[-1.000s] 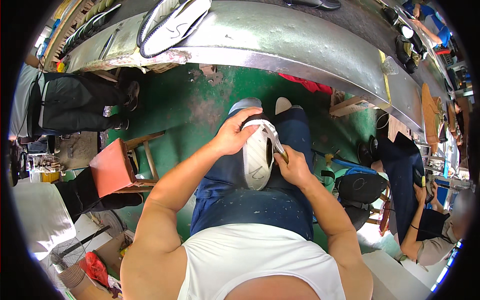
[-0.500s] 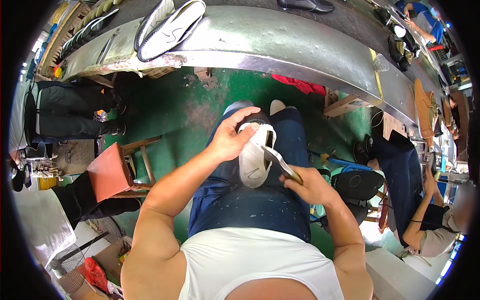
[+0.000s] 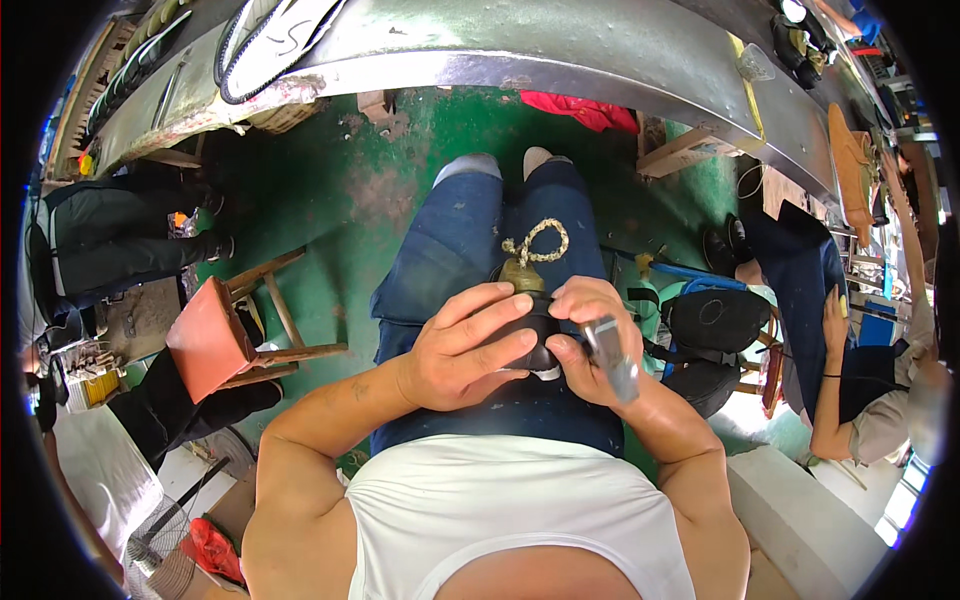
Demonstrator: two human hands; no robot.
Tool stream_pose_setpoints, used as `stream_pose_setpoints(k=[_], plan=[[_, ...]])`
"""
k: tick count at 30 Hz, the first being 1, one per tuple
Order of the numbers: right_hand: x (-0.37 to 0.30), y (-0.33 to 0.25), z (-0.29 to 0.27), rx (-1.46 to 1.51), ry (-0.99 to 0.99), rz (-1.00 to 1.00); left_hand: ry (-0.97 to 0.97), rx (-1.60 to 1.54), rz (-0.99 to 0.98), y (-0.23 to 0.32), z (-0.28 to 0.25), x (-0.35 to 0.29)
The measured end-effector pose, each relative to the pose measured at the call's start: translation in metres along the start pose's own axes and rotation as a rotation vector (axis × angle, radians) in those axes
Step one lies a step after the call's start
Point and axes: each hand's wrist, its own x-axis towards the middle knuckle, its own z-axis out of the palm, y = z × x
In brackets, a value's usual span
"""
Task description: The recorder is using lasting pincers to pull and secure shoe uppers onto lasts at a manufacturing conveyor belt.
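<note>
Above my lap, a black shoe (image 3: 538, 340) is stretched over a yellowish-brown shoe last (image 3: 522, 277). A loop of pale braided cord (image 3: 548, 240) sticks out from the last's far end. My left hand (image 3: 465, 340) wraps round the shoe's left side, its fingers laid across the top. My right hand (image 3: 597, 330) presses thumb and fingers against the other side. That same hand also keeps a shiny metal hand tool (image 3: 612, 362), blurred, its flat end pointing back toward me. The shoe's underside is mostly hidden.
A metal-topped bench (image 3: 420, 65) runs across the front, carrying a pale shoe sole with black edging (image 3: 275, 45). To the left stands a stool with a reddish seat (image 3: 208, 335). A black bag (image 3: 715, 320) is at right, near a seated co-worker (image 3: 850, 400).
The shoe has been turned from pale underside up to black upper up, and drawn closer to me. My right hand, earlier holding only the tool beside it, now grips the shoe too.
</note>
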Motion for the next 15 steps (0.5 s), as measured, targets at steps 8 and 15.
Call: stream_pose_setpoints(k=[8,15], plan=[[-0.004,0.003,-0.003,0.055,-0.077,0.027,0.018,-0.045,-0.050,0.014,0.006,-0.004],[0.006,0.009,-0.013,0.092,-0.189,0.032,-0.036,-0.032,-0.086,0.012,0.003,0.002]])
